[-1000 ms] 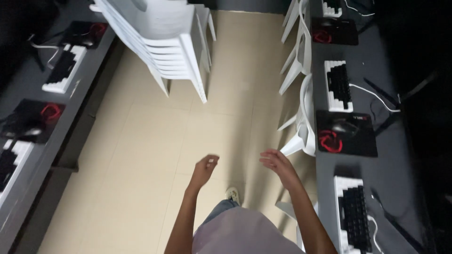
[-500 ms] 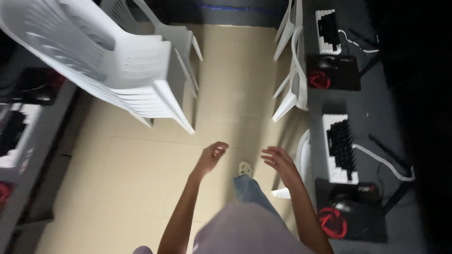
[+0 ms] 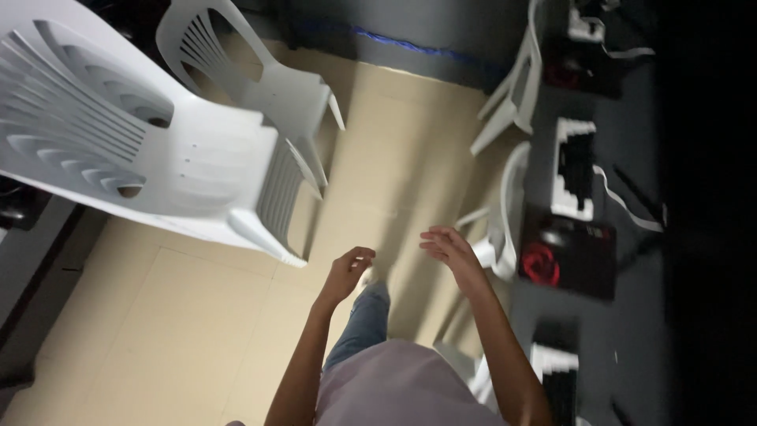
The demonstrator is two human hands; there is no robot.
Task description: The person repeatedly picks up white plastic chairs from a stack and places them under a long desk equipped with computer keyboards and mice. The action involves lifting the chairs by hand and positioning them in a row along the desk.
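My left hand (image 3: 348,270) hangs in front of me over the tan floor, fingers loosely curled and holding nothing. It is a short way right of the front legs of a stack of white plastic chairs (image 3: 150,158). My right hand (image 3: 448,248) is raised beside it, fingers spread and empty, close to a white chair (image 3: 505,229) tucked at the right desk. Below the hands I see my grey shirt and one jeans leg stepping forward.
A second white chair (image 3: 268,71) stands behind the stack. On the dark right desk (image 3: 646,315) lie a keyboard (image 3: 574,170), a black-and-red mouse pad (image 3: 569,256) and cables. Another white chair (image 3: 516,87) stands further back. A dark desk edge (image 3: 31,260) runs along the left.
The view has moved forward down the aisle; the chair stack has slid closer on the left. Both hands stay empty, the left curling slightly more.
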